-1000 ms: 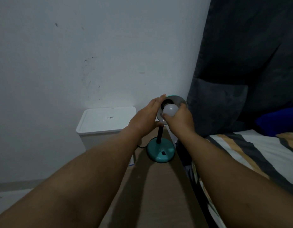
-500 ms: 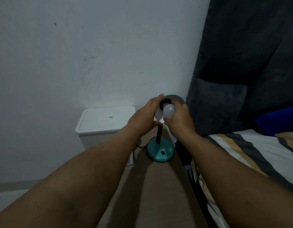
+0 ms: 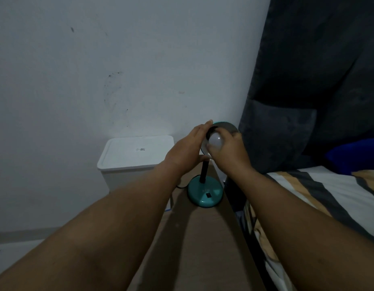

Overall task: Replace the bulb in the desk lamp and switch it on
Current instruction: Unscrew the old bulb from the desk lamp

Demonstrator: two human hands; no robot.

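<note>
A small desk lamp with a round teal base (image 3: 205,193) and a black stem (image 3: 203,172) stands on a brown table by the wall. Its shade (image 3: 228,128) tilts toward me. My left hand (image 3: 185,151) cups the left side of the shade and holds it steady. A white bulb (image 3: 215,139) sits at the dark socket inside the shade, unlit, with my right hand (image 3: 231,153) wrapped around it. A black rocker switch (image 3: 208,195) shows on the base.
A white lidded bin (image 3: 135,156) stands left of the lamp against the wall. A black cord (image 3: 181,187) runs from the base. A dark padded headboard (image 3: 308,91) and a bed with striped sheet (image 3: 320,194) lie to the right. The brown table (image 3: 203,248) extends toward me.
My right hand has turned a little around the bulb at the socket. My left hand stays on the shade.
</note>
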